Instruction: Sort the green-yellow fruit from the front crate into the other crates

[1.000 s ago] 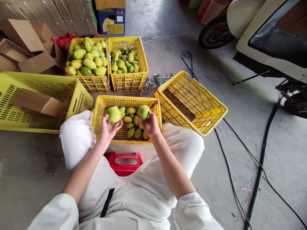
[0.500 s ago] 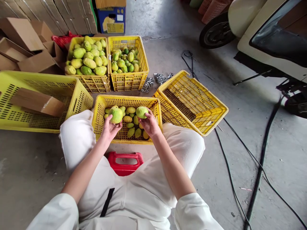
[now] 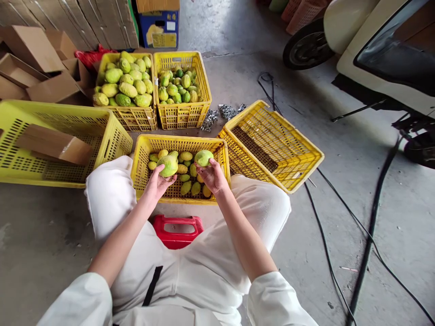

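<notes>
My left hand [image 3: 157, 184] is closed around the lower side of a large yellow-green papaya-like fruit [image 3: 169, 166]. A smaller, rounder green papaya-like fruit [image 3: 203, 157] sits in the fingers of my right hand [image 3: 215, 177]. Both hands are above a yellow plastic crate [image 3: 138, 156] between my knees. Several small yellow and green fruits [image 3: 185, 188] lie on the bottom of that crate, partly covered by my hands and the held fruits.
Behind stand two yellow crates, one heaped with large fruits [image 3: 127, 88], one holding rounder striped fruits [image 3: 176, 90]. A tilted crate [image 3: 288, 149] is at right, a larger crate [image 3: 98, 149] with cardboard at left. Black cables [image 3: 370, 235] cross the floor near a parked vehicle [image 3: 367, 50].
The fruit in my left hand has turned and shifted slightly right, showing its longer shape. In my right hand the fruit has moved slightly right and rotated a little.
</notes>
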`<state>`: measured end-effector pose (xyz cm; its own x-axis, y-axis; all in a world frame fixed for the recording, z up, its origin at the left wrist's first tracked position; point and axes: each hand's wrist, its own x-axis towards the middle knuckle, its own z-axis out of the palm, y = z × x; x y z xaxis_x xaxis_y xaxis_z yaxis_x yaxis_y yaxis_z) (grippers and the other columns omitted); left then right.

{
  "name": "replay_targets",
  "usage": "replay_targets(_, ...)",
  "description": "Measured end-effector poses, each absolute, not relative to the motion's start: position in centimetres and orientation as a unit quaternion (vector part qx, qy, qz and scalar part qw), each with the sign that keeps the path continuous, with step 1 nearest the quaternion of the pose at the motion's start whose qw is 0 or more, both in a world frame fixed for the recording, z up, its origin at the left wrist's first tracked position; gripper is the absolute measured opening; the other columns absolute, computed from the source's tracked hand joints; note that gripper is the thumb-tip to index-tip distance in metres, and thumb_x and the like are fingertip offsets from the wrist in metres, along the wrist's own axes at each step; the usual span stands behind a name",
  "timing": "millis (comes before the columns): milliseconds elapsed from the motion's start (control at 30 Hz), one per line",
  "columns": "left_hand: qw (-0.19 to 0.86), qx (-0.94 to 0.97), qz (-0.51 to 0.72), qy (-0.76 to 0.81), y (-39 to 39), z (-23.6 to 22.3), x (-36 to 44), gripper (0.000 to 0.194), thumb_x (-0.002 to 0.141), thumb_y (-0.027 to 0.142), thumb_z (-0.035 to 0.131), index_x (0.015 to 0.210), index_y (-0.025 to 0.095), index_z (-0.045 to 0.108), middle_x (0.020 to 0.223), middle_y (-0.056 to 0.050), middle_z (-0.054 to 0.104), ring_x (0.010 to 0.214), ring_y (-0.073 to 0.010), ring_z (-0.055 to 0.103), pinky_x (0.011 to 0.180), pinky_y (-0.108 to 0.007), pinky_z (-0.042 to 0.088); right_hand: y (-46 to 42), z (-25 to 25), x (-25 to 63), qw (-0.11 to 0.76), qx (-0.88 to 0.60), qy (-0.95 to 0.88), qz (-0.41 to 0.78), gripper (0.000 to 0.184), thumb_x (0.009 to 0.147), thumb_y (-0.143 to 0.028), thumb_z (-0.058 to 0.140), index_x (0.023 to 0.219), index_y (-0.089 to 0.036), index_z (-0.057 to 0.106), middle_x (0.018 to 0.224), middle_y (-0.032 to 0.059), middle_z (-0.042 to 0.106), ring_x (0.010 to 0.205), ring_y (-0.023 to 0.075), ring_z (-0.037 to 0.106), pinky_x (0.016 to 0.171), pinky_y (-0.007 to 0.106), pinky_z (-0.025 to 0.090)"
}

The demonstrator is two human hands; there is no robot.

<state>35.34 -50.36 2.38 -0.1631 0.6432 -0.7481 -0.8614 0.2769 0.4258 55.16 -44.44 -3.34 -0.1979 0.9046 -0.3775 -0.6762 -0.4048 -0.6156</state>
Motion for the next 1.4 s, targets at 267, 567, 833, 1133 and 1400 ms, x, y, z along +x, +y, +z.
replay_targets(267,0.622,-0.134,0.6,0.485,-50.2,2.8,35.5,0.011,0.098,0.019,0.07,0.108,0.02,0.069,0.097,-0.005,0.078,0.085,-0.0171,0.071,0.071,-0.027,0.055,-44.3,-3.7,55.5,0.516,-0.364,-0.152,0.76,0.044,0.076,-0.039,0.095,0.112,-0.032,0.07,0.099,-0.0022,0.078,0.089,0.0212,0.071,0.069,0.031,0.058)
replay_targets(567,0.624,-0.129,0.616,0.463,-50.3,3.5,36.1,0.037,0.1,0.017,0.063,0.135,0.019,0.071,0.101,-0.007,0.084,0.098,-0.0216,0.081,0.088,-0.028,0.065,-44.6,-3.3,54.9,0.497,-0.386,-0.116,0.769,0.042,0.074,-0.041,0.097,0.107,-0.03,0.073,0.098,-0.0014,0.082,0.081,0.0189,0.075,0.064,0.029,0.063)
replay_targets(833,0.641,-0.135,0.618,0.435,-50.4,2.8,35.6,0.034,0.109,0.027,0.059,0.141,0.021,0.069,0.103,-0.007,0.086,0.092,-0.0205,0.083,0.098,-0.033,0.071,-44.4,-3.0,55.3,0.476,-0.399,-0.123,0.774,0.031,0.078,-0.038,0.088,0.103,-0.028,0.072,0.093,-0.0007,0.079,0.078,0.0158,0.069,0.06,0.022,0.058)
replay_targets(1133,0.633,-0.13,0.63,0.431,-50.5,2.1,35.4,0.037,0.102,0.027,0.07,0.138,0.025,0.072,0.124,-0.01,0.085,0.117,-0.0247,0.082,0.101,-0.034,0.07,-44.8,-3.5,55.2,0.492,-0.399,-0.15,0.759,0.05,0.072,-0.054,0.101,0.105,-0.032,0.071,0.097,0.0005,0.082,0.085,0.0223,0.075,0.075,0.036,0.07)
replay_targets(1400,0.663,-0.144,0.595,0.432,-50.7,2.5,35.4,0.043,0.099,0.042,0.075,0.136,0.021,0.071,0.124,-0.017,0.081,0.111,-0.0299,0.08,0.093,-0.041,0.071,-44.6,-3.0,55.2,0.497,-0.399,-0.145,0.757,0.053,0.065,-0.055,0.106,0.1,-0.032,0.073,0.098,-0.0003,0.082,0.08,0.0202,0.071,0.067,0.033,0.069)
